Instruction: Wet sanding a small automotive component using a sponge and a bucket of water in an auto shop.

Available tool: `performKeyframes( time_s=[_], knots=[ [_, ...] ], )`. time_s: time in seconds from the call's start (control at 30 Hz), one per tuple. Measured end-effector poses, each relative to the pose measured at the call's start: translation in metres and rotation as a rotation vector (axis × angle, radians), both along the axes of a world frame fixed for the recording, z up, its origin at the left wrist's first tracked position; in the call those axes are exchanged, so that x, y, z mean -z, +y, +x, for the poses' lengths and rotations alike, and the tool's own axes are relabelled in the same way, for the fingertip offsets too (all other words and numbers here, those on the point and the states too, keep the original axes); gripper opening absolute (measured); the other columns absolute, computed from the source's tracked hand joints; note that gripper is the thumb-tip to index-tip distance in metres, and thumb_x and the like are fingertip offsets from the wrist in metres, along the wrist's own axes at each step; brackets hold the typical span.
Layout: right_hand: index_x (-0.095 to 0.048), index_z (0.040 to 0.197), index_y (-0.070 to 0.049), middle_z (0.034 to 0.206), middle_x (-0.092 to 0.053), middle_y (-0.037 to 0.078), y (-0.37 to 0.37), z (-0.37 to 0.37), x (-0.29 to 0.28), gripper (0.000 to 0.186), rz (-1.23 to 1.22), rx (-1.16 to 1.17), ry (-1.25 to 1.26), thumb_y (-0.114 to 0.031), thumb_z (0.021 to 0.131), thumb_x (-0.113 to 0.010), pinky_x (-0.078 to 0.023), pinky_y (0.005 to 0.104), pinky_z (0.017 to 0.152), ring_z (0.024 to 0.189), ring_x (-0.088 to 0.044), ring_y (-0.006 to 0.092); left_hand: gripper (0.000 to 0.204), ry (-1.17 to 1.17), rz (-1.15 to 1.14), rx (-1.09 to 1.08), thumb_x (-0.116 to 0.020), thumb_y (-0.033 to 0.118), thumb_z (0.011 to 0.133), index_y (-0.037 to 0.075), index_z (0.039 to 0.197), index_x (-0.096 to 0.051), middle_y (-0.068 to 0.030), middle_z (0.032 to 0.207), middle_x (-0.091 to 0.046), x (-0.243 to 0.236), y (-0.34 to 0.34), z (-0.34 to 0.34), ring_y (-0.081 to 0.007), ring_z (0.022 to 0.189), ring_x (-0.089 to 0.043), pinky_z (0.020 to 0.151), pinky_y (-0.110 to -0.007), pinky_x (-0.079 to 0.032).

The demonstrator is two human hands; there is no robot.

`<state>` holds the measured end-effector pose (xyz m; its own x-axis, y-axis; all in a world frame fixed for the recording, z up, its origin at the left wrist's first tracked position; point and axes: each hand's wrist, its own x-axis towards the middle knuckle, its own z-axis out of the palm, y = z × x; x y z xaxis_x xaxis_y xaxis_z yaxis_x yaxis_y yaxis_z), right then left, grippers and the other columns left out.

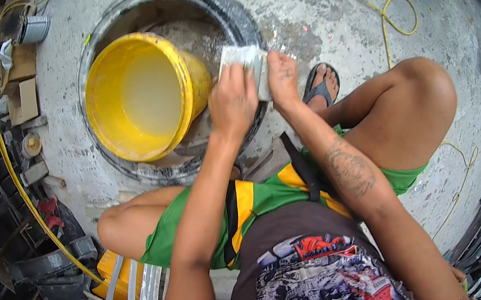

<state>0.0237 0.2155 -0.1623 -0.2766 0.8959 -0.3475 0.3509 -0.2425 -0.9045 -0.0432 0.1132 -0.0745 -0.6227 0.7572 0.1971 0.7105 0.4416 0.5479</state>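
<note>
So, both bare hands are on a pale, flat, roughly rectangular piece (242,55), held over the right-hand rim of a tyre-like black ring (234,17). The left hand (233,99) has its fingers bent over the face — can't tell if anything's tucked under them. The right hand (283,79) is partly closed, gripping the right edge. Just left of them, inside the ring, is a yellow bucket (198,81) with cloudy liquid (152,98) — and there's a dark flip-flop (321,92) on the right foot nearby.
</note>
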Motion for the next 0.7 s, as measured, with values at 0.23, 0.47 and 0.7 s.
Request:
performKeyframes(
  time_s=[0.23, 0.47, 0.7],
  knots=[
    [-0.07, 0.105, 0.014, 0.098, -0.071, 0.036, -0.012, 0.001, -0.028, 0.052, -0.025, -0.02, 0.018, -0.035, 0.098, -0.055, -0.052, 0.0463, 0.089, 0.096, -0.071, 0.0439, 0.014, -0.039, 0.083, 0.024, -0.065, 0.012, 0.097, 0.004, 0.094, -0.055, -0.0224, 0.09, -0.061, -0.005, 0.021, -0.017, -0.0491, 0.079, -0.061, 0.064, -0.054, -0.049],
    [-0.07, 0.1, 0.014, 0.09, -0.07, 0.034, -0.008, -0.005, -0.027, 0.049, 0.023, -0.073, 0.015, -0.032, 0.097, -0.055, -0.051, 0.0472, 0.083, 0.086, -0.069, 0.0421, 0.013, -0.005, -0.035, -0.037, -0.064, 0.016, 0.097, 0.005, 0.097, -0.056, -0.0217, 0.094, -0.064, -0.006, 0.004, -0.009, -0.048, 0.08, -0.064, 0.065, -0.056, -0.051],
    [-0.07, 0.104, 0.015, 0.093, -0.073, 0.03, 0.002, -0.003, -0.003, 0.053, -0.043, -0.013, 0.005, -0.036, 0.097, -0.057, -0.052, 0.0436, 0.085, 0.089, -0.07, 0.0358, 0.029, -0.109, 0.234, -0.373, -0.064, 0.029, 0.1, -0.001, 0.099, -0.061, -0.0265, 0.088, -0.067, -0.038, -0.013, -0.081, -0.048, 0.08, -0.066, 0.072, -0.052, -0.051]
  ],
)
